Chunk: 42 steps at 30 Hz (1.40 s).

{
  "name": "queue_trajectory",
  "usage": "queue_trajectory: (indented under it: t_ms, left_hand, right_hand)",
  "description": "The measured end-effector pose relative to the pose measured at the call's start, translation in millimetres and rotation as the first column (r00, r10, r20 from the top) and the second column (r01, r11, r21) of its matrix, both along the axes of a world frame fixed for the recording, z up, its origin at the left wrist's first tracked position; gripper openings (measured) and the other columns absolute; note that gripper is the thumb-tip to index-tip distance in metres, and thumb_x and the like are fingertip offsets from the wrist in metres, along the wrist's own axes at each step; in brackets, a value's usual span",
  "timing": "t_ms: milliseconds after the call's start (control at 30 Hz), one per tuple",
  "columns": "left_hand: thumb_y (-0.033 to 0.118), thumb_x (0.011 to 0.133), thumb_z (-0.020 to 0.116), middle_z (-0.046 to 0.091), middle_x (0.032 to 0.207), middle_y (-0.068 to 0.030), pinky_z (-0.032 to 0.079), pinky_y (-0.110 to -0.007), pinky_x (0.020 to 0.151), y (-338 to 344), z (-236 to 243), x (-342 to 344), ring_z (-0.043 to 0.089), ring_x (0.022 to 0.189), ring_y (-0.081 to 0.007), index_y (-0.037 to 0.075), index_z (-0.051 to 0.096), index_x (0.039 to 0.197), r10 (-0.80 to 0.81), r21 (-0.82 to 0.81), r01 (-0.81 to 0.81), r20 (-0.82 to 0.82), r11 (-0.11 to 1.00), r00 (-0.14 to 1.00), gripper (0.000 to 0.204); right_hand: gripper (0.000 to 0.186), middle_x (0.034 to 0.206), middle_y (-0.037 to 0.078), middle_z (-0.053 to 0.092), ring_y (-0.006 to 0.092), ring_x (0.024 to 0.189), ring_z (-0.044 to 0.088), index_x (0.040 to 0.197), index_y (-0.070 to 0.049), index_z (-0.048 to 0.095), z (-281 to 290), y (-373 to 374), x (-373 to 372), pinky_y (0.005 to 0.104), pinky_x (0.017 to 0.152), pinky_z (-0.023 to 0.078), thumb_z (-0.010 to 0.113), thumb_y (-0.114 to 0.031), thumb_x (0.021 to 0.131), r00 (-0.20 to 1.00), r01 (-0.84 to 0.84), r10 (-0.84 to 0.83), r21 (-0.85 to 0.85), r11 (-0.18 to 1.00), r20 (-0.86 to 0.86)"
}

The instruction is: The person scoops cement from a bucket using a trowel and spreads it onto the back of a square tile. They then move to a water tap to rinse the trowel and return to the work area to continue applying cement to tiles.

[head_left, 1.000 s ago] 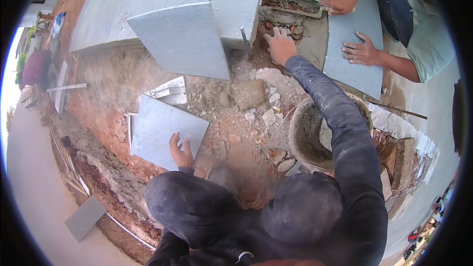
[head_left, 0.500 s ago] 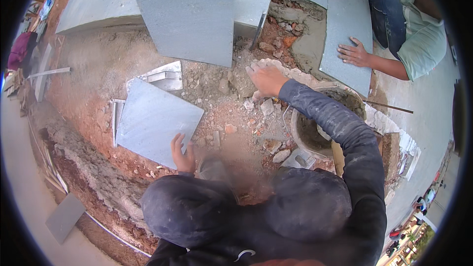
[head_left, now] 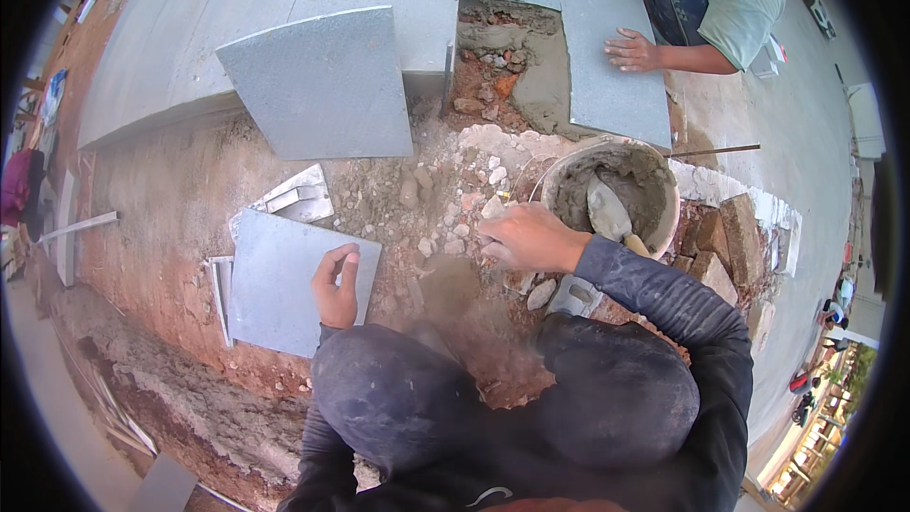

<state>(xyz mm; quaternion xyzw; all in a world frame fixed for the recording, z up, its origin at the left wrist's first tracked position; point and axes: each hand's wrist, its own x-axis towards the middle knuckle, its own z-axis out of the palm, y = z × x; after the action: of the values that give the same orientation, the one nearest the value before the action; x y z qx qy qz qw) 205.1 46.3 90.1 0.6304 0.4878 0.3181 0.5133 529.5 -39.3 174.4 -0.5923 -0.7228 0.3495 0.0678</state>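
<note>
My left hand [head_left: 336,286] hovers over a loose grey stone tile [head_left: 275,275] with its fingers bent and a gap beside the thumb. It holds nothing. My right hand [head_left: 533,235] is closed above the rubble, left of the mortar bucket [head_left: 668,218]; whatever its fingers hold, if anything, is hidden. A trowel [head_left: 607,210] rests in the bucket on grey mortar, its handle over the near rim. Ahead, a second grey tile [head_left: 318,85] leans against the edge of the raised paving. Stone chips [head_left: 455,245] lie near my right fingers.
A co-worker's hand [head_left: 633,51] presses flat on a laid slab [head_left: 611,85] at the far right. Wet mortar [head_left: 550,85] fills part of the gap beside it. Broken bricks [head_left: 730,237] lie right of the bucket, and a metal rod [head_left: 716,150] behind it.
My right hand has drawn back toward me from the far rubble, uncovering the bucket and trowel. My left fingers have curled more. The view has shifted, and the co-worker's trowel is out of sight.
</note>
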Motion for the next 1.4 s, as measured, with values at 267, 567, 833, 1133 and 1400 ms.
queue_trajectory:
  t_ms: [267, 567, 833, 1133, 1400]
  left_hand:
    - [0.052, 0.087, 0.060, 0.063, 0.114, -0.0155, 0.047, -0.041, 0.092, 80.9, 145.9, 53.1, 0.061, 0.106, -0.0277, -0.002, 0.059, 0.118, -0.860, 0.089, 0.906, 0.364, 0.414, 0.358, 0.062]
    - [0.035, 0.072, 0.075, 0.060, 0.101, -0.0109, 0.048, -0.041, 0.082, -41.4, 225.1, 95.0, 0.059, 0.092, -0.0294, 0.006, 0.066, 0.101, -0.477, 0.341, 0.841, -0.705, 0.420, 0.525, 0.042]
    - [0.037, 0.076, 0.072, 0.063, 0.089, -0.0112, 0.048, -0.040, 0.078, -68.8, 243.6, 107.4, 0.062, 0.084, -0.0292, 0.006, 0.061, 0.113, -0.560, 0.221, 0.897, -0.717, 0.382, 0.415, 0.049]
    - [0.033, 0.079, 0.073, 0.066, 0.088, -0.0154, 0.051, -0.040, 0.070, -60.1, 224.0, 132.0, 0.064, 0.081, -0.0344, 0.004, 0.058, 0.119, -0.659, 0.045, 0.901, -0.667, 0.431, 0.349, 0.052]
    - [0.011, 0.075, 0.075, 0.067, 0.085, -0.0154, 0.052, -0.035, 0.074, -72.5, 235.0, 137.3, 0.068, 0.079, -0.0278, -0.002, 0.061, 0.112, -0.642, 0.140, 0.791, -0.507, 0.596, 0.574, 0.041]
  right_hand:
    - [0.016, 0.071, 0.015, 0.064, 0.0346, 0.071, 0.063, 0.079, -0.009, 0.063, 73.1, -79.0, 77.3, 0.0467, 0.064, 0.048, 0.060, -0.024, 0.083, 0.891, 0.242, -0.292, 0.180, 0.953, 0.348]
    - [0.016, 0.067, 0.016, 0.062, 0.0341, 0.070, 0.064, 0.075, -0.006, 0.064, 86.0, -48.5, 144.1, 0.0456, 0.063, 0.049, 0.064, -0.022, 0.080, 0.733, 0.127, -0.286, 0.289, 0.949, 0.618]
    - [0.007, 0.065, 0.015, 0.062, 0.0339, 0.066, 0.065, 0.068, -0.004, 0.062, 37.6, -34.9, 14.0, 0.0452, 0.058, 0.050, 0.061, -0.011, 0.069, 0.947, -0.294, 0.253, 0.218, 0.931, 0.197]
    - [0.017, 0.077, 0.016, 0.065, 0.0377, 0.074, 0.063, 0.086, -0.007, 0.062, 26.3, -26.7, -36.5, 0.0438, 0.064, 0.050, 0.062, -0.018, 0.075, 0.926, -0.279, 0.304, 0.135, 0.951, -0.225]
    - [0.041, 0.107, 0.022, 0.062, 0.0339, 0.113, 0.054, 0.105, 0.006, 0.061, 56.1, -24.1, -36.3, 0.0426, 0.095, 0.045, 0.067, -0.023, 0.075, 0.854, -0.381, 0.398, 0.120, 0.917, -0.335]
